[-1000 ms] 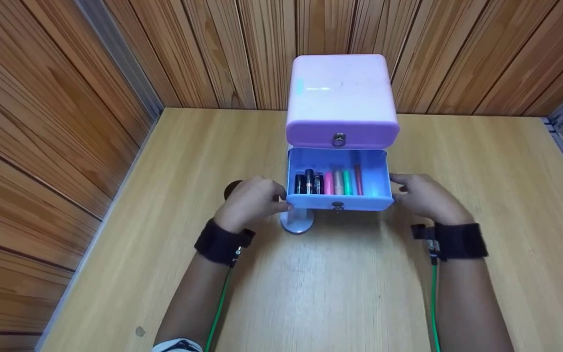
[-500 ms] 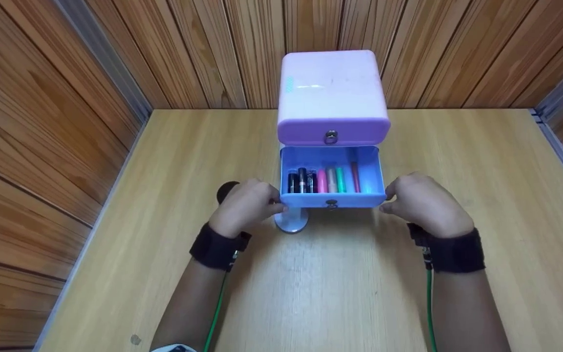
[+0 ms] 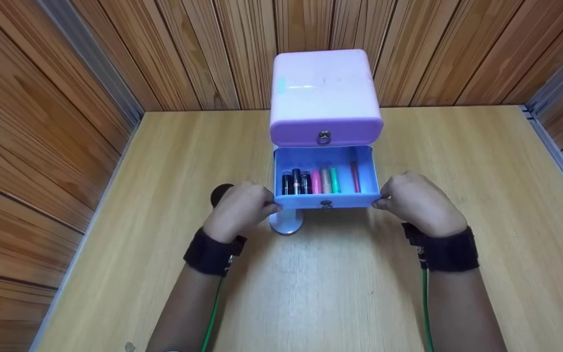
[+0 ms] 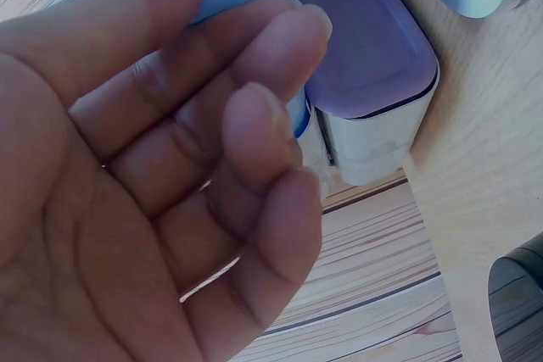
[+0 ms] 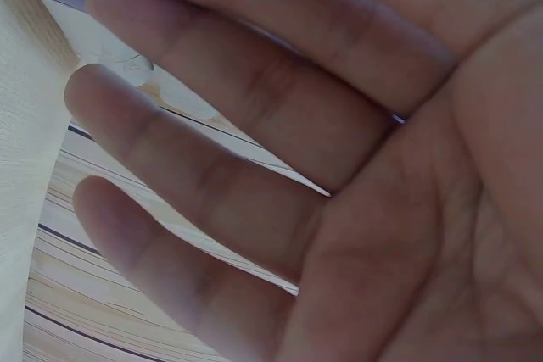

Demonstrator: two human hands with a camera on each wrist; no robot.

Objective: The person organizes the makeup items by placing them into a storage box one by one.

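Observation:
A drawer cabinet [image 3: 323, 85] with a pale pink top and a purple upper drawer front [image 3: 306, 133] stands toward the back. Below that, a blue drawer [image 3: 301, 201] is pulled out. Inside it several lipstick-like tubes [image 3: 316, 182] stand in a row, black, pink, grey and green, with a thin reddish-brown pencil-like stick [image 3: 355, 177] apart on the right. My left hand [image 3: 242, 208] pinches the drawer's left front corner between thumb and index finger. At the right front corner my right hand [image 3: 421, 205] pinches likewise, its other fingers extended in the right wrist view.
A clear-stemmed thing with a round silvery base [image 3: 286, 225] stands partly under the blue drawer. Beside my left hand is a dark round object [image 3: 220, 193], mostly hidden. Wooden panel walls [image 3: 242, 39] border the wooden table [image 3: 320, 293] behind and at the sides.
My right thumb and fingers have closed onto the drawer's right corner. The brown stick has shifted rightward from the green tube. The whole scene has drifted left in the head view.

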